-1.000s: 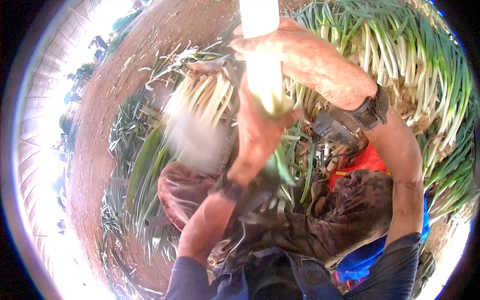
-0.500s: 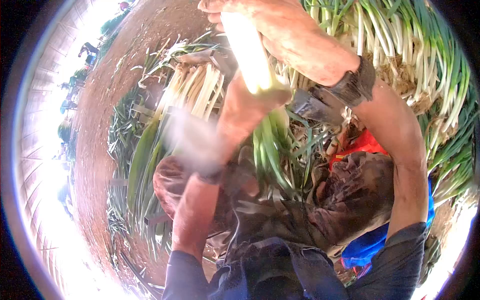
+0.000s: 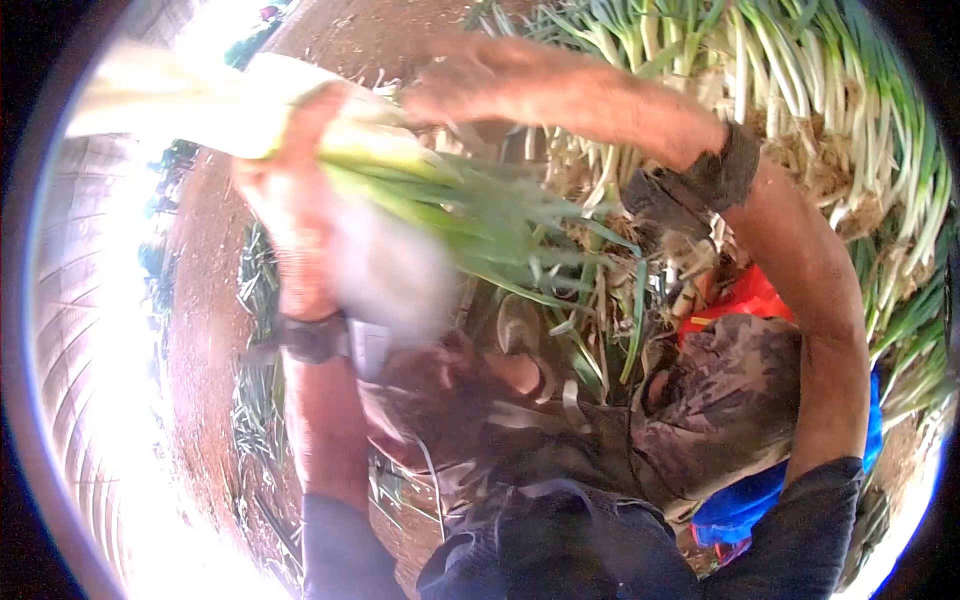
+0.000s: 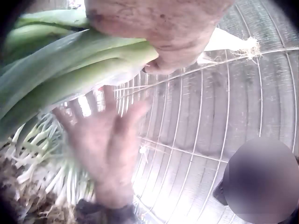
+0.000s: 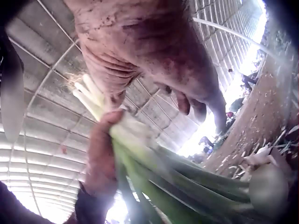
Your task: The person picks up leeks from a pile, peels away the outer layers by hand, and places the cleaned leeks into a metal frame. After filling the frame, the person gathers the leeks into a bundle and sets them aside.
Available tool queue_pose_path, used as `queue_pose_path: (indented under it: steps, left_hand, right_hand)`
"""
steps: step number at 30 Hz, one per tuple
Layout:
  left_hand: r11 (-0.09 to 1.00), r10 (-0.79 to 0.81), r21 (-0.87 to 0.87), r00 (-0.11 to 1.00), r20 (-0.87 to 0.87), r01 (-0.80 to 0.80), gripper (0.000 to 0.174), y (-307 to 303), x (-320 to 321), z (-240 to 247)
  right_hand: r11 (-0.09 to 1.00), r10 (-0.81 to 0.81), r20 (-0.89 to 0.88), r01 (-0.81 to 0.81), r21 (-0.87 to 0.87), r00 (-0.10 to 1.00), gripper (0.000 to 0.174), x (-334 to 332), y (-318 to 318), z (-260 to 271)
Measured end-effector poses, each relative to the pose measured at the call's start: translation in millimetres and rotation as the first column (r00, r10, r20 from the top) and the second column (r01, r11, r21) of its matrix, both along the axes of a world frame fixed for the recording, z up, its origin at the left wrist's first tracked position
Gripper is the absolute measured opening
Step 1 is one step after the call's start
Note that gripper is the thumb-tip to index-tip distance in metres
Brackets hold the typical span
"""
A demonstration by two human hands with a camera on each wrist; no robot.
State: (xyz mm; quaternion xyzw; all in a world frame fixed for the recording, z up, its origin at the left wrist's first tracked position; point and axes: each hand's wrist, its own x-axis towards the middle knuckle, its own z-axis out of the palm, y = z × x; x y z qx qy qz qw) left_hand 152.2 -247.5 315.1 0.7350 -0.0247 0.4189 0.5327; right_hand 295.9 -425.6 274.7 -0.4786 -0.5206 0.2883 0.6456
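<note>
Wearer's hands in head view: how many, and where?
2. The left hand, upper left, grips a bunch of leeks; the right hand, blurred, is at top middle. Neither is hidden.
</note>
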Motion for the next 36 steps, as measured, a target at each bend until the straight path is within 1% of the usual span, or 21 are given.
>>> queue_pose_path:
  steps: [2, 4, 5, 6, 7, 9, 11, 12, 13, 15, 19, 22, 24, 26, 28, 29, 30, 32, 34, 35, 36]
  left_hand:
    - [0.955, 0.295, -0.022, 0.956, 0.000, -0.295, 0.044, -11.9, -12.9, 37.9]
    - [0.930, 0.283, 0.214, 0.954, 0.101, -0.299, 0.044, 17.2, -31.4, 53.8]
    - [0.962, 0.165, -0.229, 0.985, 0.049, -0.150, 0.044, -10.0, -35.7, 72.3]
    - [0.965, 0.174, -0.210, 0.983, 0.064, -0.157, 0.044, -6.5, -42.0, 78.5]
    - [0.971, 0.182, -0.175, 0.979, 0.089, -0.164, 0.045, 0.9, -48.7, 83.9]
    - [0.980, 0.193, -0.077, 0.973, 0.125, -0.184, 0.052, 10.8, -66.3, 93.3]
    - [0.979, 0.193, -0.083, 0.973, 0.123, -0.184, 0.054, 13.8, -82.7, 96.3]
    - [0.979, 0.189, -0.104, 0.975, 0.115, -0.177, 0.057, 16.2, -87.8, 96.0]
    - [0.979, 0.142, -0.166, 0.982, 0.124, -0.120, 0.059, 20.4, -91.3, 93.6]
    - [0.985, 0.084, -0.160, 0.990, 0.116, -0.065, 0.058, 24.3, -99.0, 89.8]
    - [0.950, -0.265, -0.117, 0.945, 0.189, 0.290, 0.047, 15.0, -94.2, 84.9]
    - [0.868, -0.465, -0.079, 0.858, 0.218, 0.490, 0.044, -9.8, -89.5, 89.4]
    - [0.993, 0.018, -0.114, 0.968, 0.249, 0.011, 0.044, -30.5, -91.4, 95.7]
    - [0.977, 0.148, -0.185, 0.955, 0.258, -0.102, 0.040, -7.1, -101.0, 108.2]
    - [0.936, 0.342, -0.044, 0.869, 0.358, -0.351, 0.041, 6.8, -101.2, 116.6]
    - [0.929, 0.358, -0.046, 0.861, 0.362, -0.367, 0.041, 17.2, -104.5, 124.4]
    - [0.866, 0.446, 0.032, 0.800, 0.401, -0.499, 0.043, 29.4, -112.0, 135.4]
    - [0.770, 0.532, 0.101, 0.721, 0.444, -0.631, 0.045, 56.7, -136.4, 150.6]
    - [0.501, 0.721, 0.338, 0.600, 0.346, -0.797, 0.045, 91.8, -164.7, 162.5]
    - [0.494, 0.725, 0.339, 0.595, 0.347, -0.800, 0.045, 120.3, -183.4, 166.8]
    - [0.230, 0.874, 0.497, 0.402, 0.272, -0.837, 0.044, 152.7, -204.5, 168.6]
  right_hand:
    - [0.935, -0.181, 0.402, 0.283, -0.212, 0.898, 0.094, -13.0, 4.2, -13.4]
    - [0.944, 0.093, 0.361, 0.033, -0.327, 0.928, 0.084, -14.9, 25.3, -47.4]
    - [0.883, 0.165, 0.573, 0.139, -0.449, 0.802, 0.077, -18.8, 25.3, -61.6]
    - [0.808, 0.261, 0.735, 0.275, -0.521, 0.626, 0.070, -18.6, 20.4, -78.2]
    - [0.907, 0.186, 0.839, 0.240, -0.347, 0.511, 0.051, 0.6, 5.0, -110.8]
    - [0.845, 0.292, 0.872, 0.322, -0.428, 0.393, 0.035, 14.6, -24.5, -89.1]
    - [0.873, 0.205, 0.951, 0.396, -0.285, 0.234, 0.032, 38.6, -33.8, -88.5]
    - [0.764, 0.213, 0.950, 0.568, -0.308, 0.229, 0.039, 49.8, -22.8, -82.1]
    - [0.623, 0.224, 0.947, 0.714, -0.320, 0.229, 0.046, 49.7, -9.8, -62.7]
    - [0.825, -0.245, 0.760, 0.542, -0.163, 0.602, 0.063, 38.6, -1.0, -26.3]
    - [0.993, -0.092, 0.304, 0.111, -0.046, 0.948, 0.100, -34.7, 10.9, 27.5]
    - [0.997, 0.061, 0.278, -0.075, 0.038, 0.959, 0.114, -82.8, 19.4, 19.2]
    - [0.970, 0.231, 0.249, -0.244, 0.021, 0.941, 0.108, -95.3, 25.2, 5.1]
    - [0.880, 0.230, 0.506, 0.044, -0.472, 0.832, 0.100, -71.4, 26.6, -5.5]
    - [0.890, 0.189, 0.697, 0.180, -0.419, 0.692, 0.077, -15.8, 29.3, -64.5]
    - [0.793, 0.159, 0.690, 0.326, -0.515, 0.706, 0.075, -6.1, 20.5, -67.4]
    - [0.665, 0.126, 0.692, 0.457, -0.590, 0.711, 0.073, 2.1, 14.1, -67.6]
    - [0.630, 0.098, 0.708, 0.508, -0.588, 0.699, 0.075, 27.1, 7.7, -90.2]
    - [0.576, 0.134, 0.728, 0.545, -0.609, 0.672, 0.075, 51.0, 4.8, -117.1]
    - [0.514, 0.166, 0.743, 0.586, -0.626, 0.648, 0.076, 59.5, 1.7, -126.1]
    - [0.521, 0.171, 0.743, 0.580, -0.626, 0.648, 0.076, 63.9, -3.4, -129.9]
